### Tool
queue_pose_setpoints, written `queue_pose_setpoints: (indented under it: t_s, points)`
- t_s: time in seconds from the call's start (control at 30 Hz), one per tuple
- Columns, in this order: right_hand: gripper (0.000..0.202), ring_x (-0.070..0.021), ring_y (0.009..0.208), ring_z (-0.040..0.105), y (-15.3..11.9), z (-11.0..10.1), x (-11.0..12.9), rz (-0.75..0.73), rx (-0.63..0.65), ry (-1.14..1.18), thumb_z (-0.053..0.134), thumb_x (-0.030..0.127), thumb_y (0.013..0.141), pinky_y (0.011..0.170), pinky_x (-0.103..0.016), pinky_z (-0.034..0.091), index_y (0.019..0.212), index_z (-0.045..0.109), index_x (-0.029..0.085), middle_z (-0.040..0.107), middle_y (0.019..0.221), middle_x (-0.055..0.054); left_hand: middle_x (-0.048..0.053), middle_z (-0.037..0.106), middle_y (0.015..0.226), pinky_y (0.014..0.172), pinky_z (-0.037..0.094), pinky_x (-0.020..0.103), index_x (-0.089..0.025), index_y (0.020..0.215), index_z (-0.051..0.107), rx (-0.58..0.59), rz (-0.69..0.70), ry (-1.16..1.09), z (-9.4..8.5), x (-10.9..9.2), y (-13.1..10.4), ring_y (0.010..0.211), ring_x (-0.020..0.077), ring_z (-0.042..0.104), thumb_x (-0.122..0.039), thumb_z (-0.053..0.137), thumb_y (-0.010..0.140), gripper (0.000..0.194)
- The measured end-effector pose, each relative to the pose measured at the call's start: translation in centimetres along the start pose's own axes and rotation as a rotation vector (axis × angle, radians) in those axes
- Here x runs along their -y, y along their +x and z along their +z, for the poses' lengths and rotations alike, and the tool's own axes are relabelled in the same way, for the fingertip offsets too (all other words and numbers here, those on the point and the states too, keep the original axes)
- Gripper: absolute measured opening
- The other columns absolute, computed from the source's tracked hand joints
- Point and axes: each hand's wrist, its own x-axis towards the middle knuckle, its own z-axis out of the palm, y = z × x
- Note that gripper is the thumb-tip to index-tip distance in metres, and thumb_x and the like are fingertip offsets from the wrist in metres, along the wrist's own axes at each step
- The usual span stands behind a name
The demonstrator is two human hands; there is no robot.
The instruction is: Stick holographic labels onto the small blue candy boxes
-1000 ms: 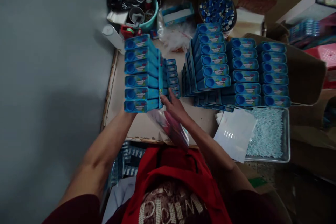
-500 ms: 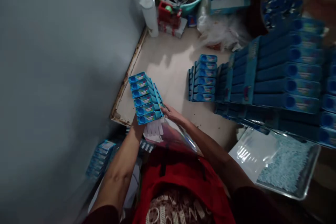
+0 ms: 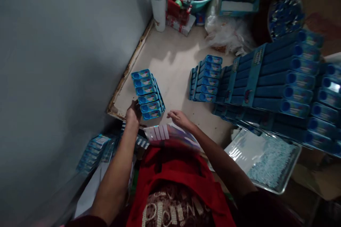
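Note:
A bundle of blue boxes (image 3: 147,94), held together by a band, stands on the pale tabletop. Beside its lower left corner is my left hand (image 3: 132,113), its fingers apart and partly in shadow; whether they touch the boxes I cannot tell. My right hand (image 3: 179,117) is to the right of the bundle, apart from it, with fingertips pinched together. Anything between those fingertips is too small to make out. Just below this hand, a shiny sheet with white label strips (image 3: 162,133) lies against my front at the table edge.
Long stacks of banded blue boxes (image 3: 266,81) fill the right, with a smaller bundle (image 3: 206,78) at their left end. A tray of pale blue pieces (image 3: 271,159) sits below. Behind are a white cylinder (image 3: 158,9), a red tape dispenser (image 3: 177,7) and plastic bags (image 3: 226,35).
Both hands have come away from the box bundle, the left toward its lower left side, the right slightly down and right. The bundle now stands on the table. The view has shifted a little.

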Motion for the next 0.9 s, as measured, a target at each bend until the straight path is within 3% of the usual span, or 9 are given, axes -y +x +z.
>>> queue_pose_setpoints:
  t_s: [0.07, 0.13, 0.2, 0.27, 0.37, 0.5, 0.7, 0.83, 0.9]
  points:
    - [0.052, -0.0137, 0.066, 0.047, -2.5, -1.1, 0.5, 0.010, 0.057, 0.026, 0.058, 0.069, 0.099, 0.064, -0.029, 0.035, 0.084, 0.068, 0.020, 0.049, 0.066, 0.003, 0.013, 0.081, 0.114, 0.102, 0.061, 0.046, -0.018, 0.108, 0.066, -0.241, 0.192, 0.128, -2.1, 0.9, -3.5, 0.110, 0.0261, 0.077, -0.042, 0.049, 0.109, 0.030]
    - [0.053, -0.0123, 0.061, 0.039, -3.9, -2.1, 1.2, 0.028, 0.081, 0.070, 0.054, 0.070, 0.100, 0.060, -0.028, 0.029, 0.087, 0.067, 0.020, 0.042, 0.063, 0.005, 0.011, 0.080, 0.123, 0.113, 0.055, 0.043, -0.020, 0.111, 0.067, -0.275, 0.397, 0.218, -3.2, 1.2, -7.7, 0.121, 0.0243, 0.073, -0.040, 0.050, 0.110, 0.027]
    - [0.057, -0.0112, 0.058, 0.031, -3.9, -3.2, 2.0, 0.024, 0.088, 0.097, 0.050, 0.073, 0.100, 0.057, -0.027, 0.024, 0.089, 0.067, 0.020, 0.035, 0.062, 0.007, 0.011, 0.081, 0.122, 0.118, 0.052, 0.044, -0.022, 0.112, 0.074, 0.016, 0.697, 0.417, -2.8, 1.0, -11.3, 0.124, 0.0266, 0.073, -0.043, 0.058, 0.109, 0.027]
    - [0.059, -0.0104, 0.057, 0.028, -3.0, -4.2, 2.8, -0.018, 0.116, 0.088, 0.053, 0.076, 0.097, 0.057, -0.027, 0.022, 0.087, 0.066, 0.020, 0.034, 0.060, 0.008, 0.011, 0.081, 0.130, 0.128, 0.043, 0.049, -0.023, 0.117, 0.077, 0.324, 0.827, 0.628, -1.1, 0.6, -13.1, 0.131, 0.0298, 0.072, -0.045, 0.071, 0.103, 0.026]
    - [0.062, -0.0104, 0.056, 0.030, -1.6, -5.4, 3.8, -0.069, 0.114, 0.028, 0.056, 0.080, 0.093, 0.057, -0.027, 0.022, 0.081, 0.065, 0.020, 0.033, 0.059, 0.008, 0.010, 0.083, 0.131, 0.135, 0.030, 0.056, -0.026, 0.126, 0.077, 0.416, 0.748, 0.856, 1.1, 0.4, -13.1, 0.126, 0.0323, 0.075, -0.041, 0.089, 0.091, 0.040]
    - [0.066, -0.0118, 0.061, 0.037, -1.0, -5.7, 4.1, -0.131, 0.039, -0.092, 0.059, 0.085, 0.090, 0.061, -0.028, 0.026, 0.075, 0.061, 0.021, 0.042, 0.061, 0.005, 0.010, 0.083, 0.127, 0.116, 0.051, 0.044, -0.026, 0.134, 0.077, 0.385, 0.719, 0.852, 1.4, 0.6, -12.4, 0.116, 0.0297, 0.077, -0.036, 0.094, 0.086, 0.052]
    - [0.066, -0.0148, 0.069, 0.048, -0.2, -4.7, 3.7, -0.203, 0.010, -0.286, 0.057, 0.085, 0.096, 0.066, -0.030, 0.034, 0.078, 0.062, 0.021, 0.056, 0.066, 0.002, 0.009, 0.086, 0.111, 0.105, 0.054, 0.040, -0.026, 0.109, 0.088, 0.424, 0.656, 0.925, 1.5, 1.2, -12.4, 0.110, 0.0304, 0.078, -0.030, 0.080, 0.097, 0.015]
    - [0.050, -0.0242, 0.096, 0.065, -1.3, -5.2, 2.9, -0.441, -0.098, -0.506, 0.058, 0.066, 0.107, 0.092, -0.038, 0.048, 0.101, 0.076, 0.020, 0.079, 0.098, -0.009, 0.008, 0.087, 0.116, 0.097, 0.057, 0.037, -0.026, 0.108, 0.089, 0.410, 0.422, 0.839, 1.5, 2.5, -11.4, 0.109, 0.0295, 0.079, -0.030, 0.073, 0.098, 0.019]
    - [0.041, -0.0287, 0.115, 0.065, -2.5, -4.9, 2.3, -0.569, -0.144, -0.615, 0.054, 0.053, 0.112, 0.108, -0.045, 0.045, 0.118, 0.079, 0.021, 0.080, 0.118, -0.013, 0.007, 0.087, 0.114, 0.095, 0.058, 0.036, -0.024, 0.109, 0.089, 0.398, 0.329, 0.792, 1.3, 3.1, -10.9, 0.108, 0.0292, 0.080, -0.029, 0.071, 0.098, 0.022]
